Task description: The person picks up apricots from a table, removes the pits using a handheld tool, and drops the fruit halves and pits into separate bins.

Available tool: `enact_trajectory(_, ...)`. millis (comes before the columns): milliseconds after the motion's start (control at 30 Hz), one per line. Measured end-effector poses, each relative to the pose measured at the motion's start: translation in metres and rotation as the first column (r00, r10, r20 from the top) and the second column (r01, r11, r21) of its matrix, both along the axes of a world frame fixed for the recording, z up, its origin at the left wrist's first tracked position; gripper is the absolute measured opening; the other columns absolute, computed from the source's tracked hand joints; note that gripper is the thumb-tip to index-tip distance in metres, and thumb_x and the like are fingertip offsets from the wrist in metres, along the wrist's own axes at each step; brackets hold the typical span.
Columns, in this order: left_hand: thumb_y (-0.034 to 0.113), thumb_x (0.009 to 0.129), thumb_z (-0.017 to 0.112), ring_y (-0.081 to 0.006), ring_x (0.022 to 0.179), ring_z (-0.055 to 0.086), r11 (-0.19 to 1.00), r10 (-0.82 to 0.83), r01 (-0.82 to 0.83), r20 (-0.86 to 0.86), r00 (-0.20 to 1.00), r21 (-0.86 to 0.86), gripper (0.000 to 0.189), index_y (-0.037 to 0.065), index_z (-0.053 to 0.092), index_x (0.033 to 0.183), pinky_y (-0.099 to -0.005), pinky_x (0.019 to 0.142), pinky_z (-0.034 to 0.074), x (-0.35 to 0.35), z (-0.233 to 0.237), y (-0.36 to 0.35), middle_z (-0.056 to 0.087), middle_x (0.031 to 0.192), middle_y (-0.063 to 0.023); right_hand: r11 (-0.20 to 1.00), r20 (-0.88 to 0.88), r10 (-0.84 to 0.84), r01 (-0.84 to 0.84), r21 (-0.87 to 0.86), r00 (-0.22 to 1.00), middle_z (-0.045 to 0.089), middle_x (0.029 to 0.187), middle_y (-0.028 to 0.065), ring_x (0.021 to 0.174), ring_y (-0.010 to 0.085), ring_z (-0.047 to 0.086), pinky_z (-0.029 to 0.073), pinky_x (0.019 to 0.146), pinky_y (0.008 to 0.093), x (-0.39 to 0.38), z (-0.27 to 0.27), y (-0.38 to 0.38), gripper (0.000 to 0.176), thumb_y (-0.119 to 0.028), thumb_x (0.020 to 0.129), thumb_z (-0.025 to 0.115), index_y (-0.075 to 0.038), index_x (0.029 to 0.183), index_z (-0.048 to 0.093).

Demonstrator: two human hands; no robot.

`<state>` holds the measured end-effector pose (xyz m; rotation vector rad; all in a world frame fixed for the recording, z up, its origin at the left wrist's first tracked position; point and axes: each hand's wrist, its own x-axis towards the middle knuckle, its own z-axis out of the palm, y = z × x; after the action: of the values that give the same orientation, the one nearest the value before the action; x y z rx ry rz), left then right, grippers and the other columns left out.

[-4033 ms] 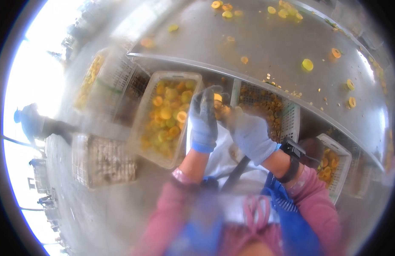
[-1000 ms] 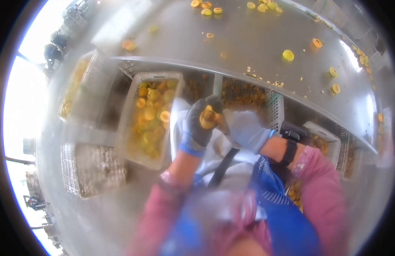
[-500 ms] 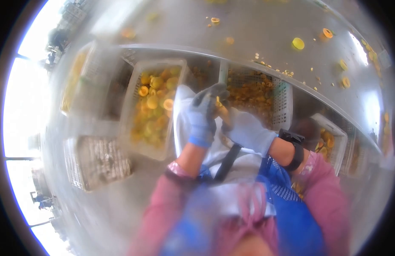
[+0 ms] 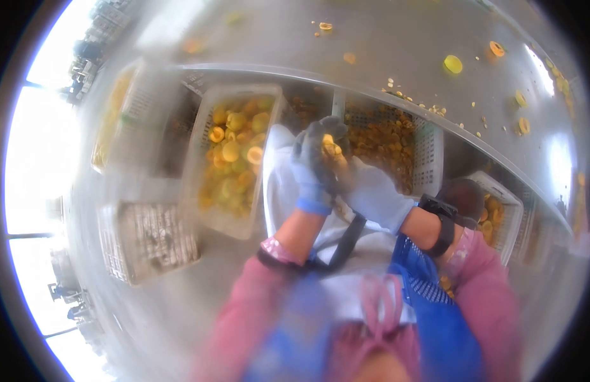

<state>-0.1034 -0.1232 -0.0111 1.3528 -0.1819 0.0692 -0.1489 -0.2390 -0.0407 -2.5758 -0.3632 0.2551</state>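
Note:
My left hand (image 4: 315, 162), in a blue-grey glove with dark fingers, is closed around a piece of yellow-orange fruit (image 4: 333, 151). Close against it is my right hand (image 4: 375, 196), in a pale glove, its fingers curled at the lower side of the fruit. Blur hides whether those right fingers grip the fruit or something small. Both hands are over my lap, between a pale crate of yellow-orange fruit halves (image 4: 231, 151) and a perforated crate of darker brown-orange pieces (image 4: 383, 141).
A metal table (image 4: 397, 54) with a raised edge lies ahead, scattered with fruit halves and small pale bits. To the right stands another fruit crate (image 4: 512, 213). On the left are a white crate (image 4: 116, 245) on the floor and a further crate with yellow contents (image 4: 126, 121).
My left hand has turned and moved slightly right, so more of the fruit piece shows. The right hand stays close beside it. The whole view has shifted a little.

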Motion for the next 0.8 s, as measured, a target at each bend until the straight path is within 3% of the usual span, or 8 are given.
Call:
enact_trajectory(167, 0.023, 0.095, 0.048, -0.0199, 0.098, 0.059, 0.853, -0.327, 0.094, -0.385, 0.863, -0.514, 0.033, -0.003, 0.057, 0.112, -0.0292, 0.082, 0.049, 0.010, 0.001, 0.005, 0.062, 0.104, -0.0119, 0.975, -0.026, -0.020, 0.014, -0.220, 0.999, 0.059, 0.087, 0.0122, 0.068, 0.0326, 0.061, 0.050, 0.063, 0.0390, 0.014, 0.018, -0.016, 0.018, -0.014, 0.078, 0.058, -0.009, 0.096, 0.059)
enact_trajectory(267, 0.016, 0.093, 0.050, -0.0194, 0.098, 0.059, 0.922, -0.120, 0.002, -0.283, 0.952, -0.387, 0.027, -0.002, 0.058, 0.112, -0.0295, 0.084, 0.049, 0.011, 0.003, -0.006, 0.062, 0.107, -0.0123, 0.985, -0.028, -0.104, 0.107, 0.136, 0.994, 0.059, 0.085, 0.0150, 0.067, 0.0371, 0.060, 0.049, 0.065, 0.0421, 0.008, 0.011, -0.008, 0.023, -0.012, 0.076, 0.059, -0.008, 0.098, 0.058)
enact_trajectory(300, 0.009, 0.089, 0.053, -0.0176, 0.096, 0.060, 0.999, -0.016, 0.020, -0.114, 0.993, 0.032, 0.025, 0.000, 0.059, 0.111, -0.0291, 0.082, 0.049, 0.019, -0.022, 0.006, 0.062, 0.107, -0.0116, 0.966, -0.098, -0.136, 0.153, 0.207, 0.986, 0.060, 0.086, 0.0187, 0.075, 0.0397, 0.060, 0.048, 0.069, 0.0439, 0.008, 0.033, -0.007, 0.025, -0.013, 0.075, 0.061, -0.005, 0.099, 0.057)
enact_trajectory(333, 0.008, 0.086, 0.056, -0.0168, 0.091, 0.061, 0.991, 0.094, -0.089, -0.045, 0.995, 0.101, 0.022, 0.000, 0.061, 0.106, -0.0289, 0.077, 0.051, 0.023, -0.050, 0.010, 0.062, 0.106, -0.0100, 0.943, -0.060, -0.156, 0.167, 0.287, 0.986, 0.061, 0.086, 0.0201, 0.081, 0.0402, 0.060, 0.048, 0.071, 0.0439, 0.009, 0.026, -0.006, 0.024, -0.016, 0.075, 0.063, -0.002, 0.095, 0.058)
enact_trajectory(433, 0.009, 0.088, 0.061, -0.0122, 0.079, 0.060, 0.932, -0.080, -0.064, -0.374, 0.924, -0.357, 0.022, -0.003, 0.062, 0.105, -0.0248, 0.069, 0.050, 0.026, -0.031, 0.005, 0.066, 0.090, -0.0068, 0.799, -0.221, -0.070, 0.187, 0.572, 0.973, 0.061, 0.073, 0.0115, 0.062, 0.0212, 0.059, 0.048, 0.059, 0.0321, 0.014, 0.054, -0.004, 0.016, -0.008, 0.076, 0.058, -0.001, 0.090, 0.059)
enact_trajectory(567, 0.008, 0.092, 0.053, -0.0201, 0.089, 0.063, 0.998, 0.039, -0.046, -0.140, 0.989, -0.048, 0.026, -0.005, 0.056, 0.114, -0.0276, 0.076, 0.052, 0.022, 0.004, -0.002, 0.064, 0.105, -0.0142, 0.547, -0.634, 0.105, 0.488, 0.680, 0.767, 0.057, 0.067, 0.0042, 0.053, 0.0115, 0.054, 0.043, 0.047, 0.0265, 0.018, 0.076, -0.006, 0.019, -0.009, 0.078, 0.060, -0.001, 0.095, 0.056)
enact_trajectory(767, 0.004, 0.091, 0.052, -0.0180, 0.094, 0.062, 0.904, -0.105, -0.073, -0.385, 0.917, -0.421, 0.027, -0.005, 0.054, 0.116, -0.0275, 0.083, 0.050, 0.029, -0.010, -0.011, 0.062, 0.112, -0.0134, 0.988, -0.055, -0.135, 0.139, 0.070, 0.989, 0.064, 0.080, 0.0213, 0.075, 0.0357, 0.065, 0.050, 0.063, 0.0391, 0.026, 0.038, -0.018, 0.039, -0.019, 0.074, 0.070, -0.001, 0.105, 0.054)
enact_trajectory(800, 0.004, 0.091, 0.053, -0.0183, 0.094, 0.062, 0.907, -0.119, -0.050, -0.369, 0.922, -0.418, 0.027, -0.005, 0.054, 0.116, -0.0273, 0.082, 0.050, 0.030, -0.008, -0.010, 0.062, 0.112, -0.0135, 0.921, -0.133, -0.140, 0.178, 0.348, 0.981, 0.064, 0.074, 0.0163, 0.064, 0.0294, 0.064, 0.050, 0.057, 0.0360, 0.026, 0.040, -0.016, 0.032, -0.016, 0.074, 0.069, -0.001, 0.099, 0.056)
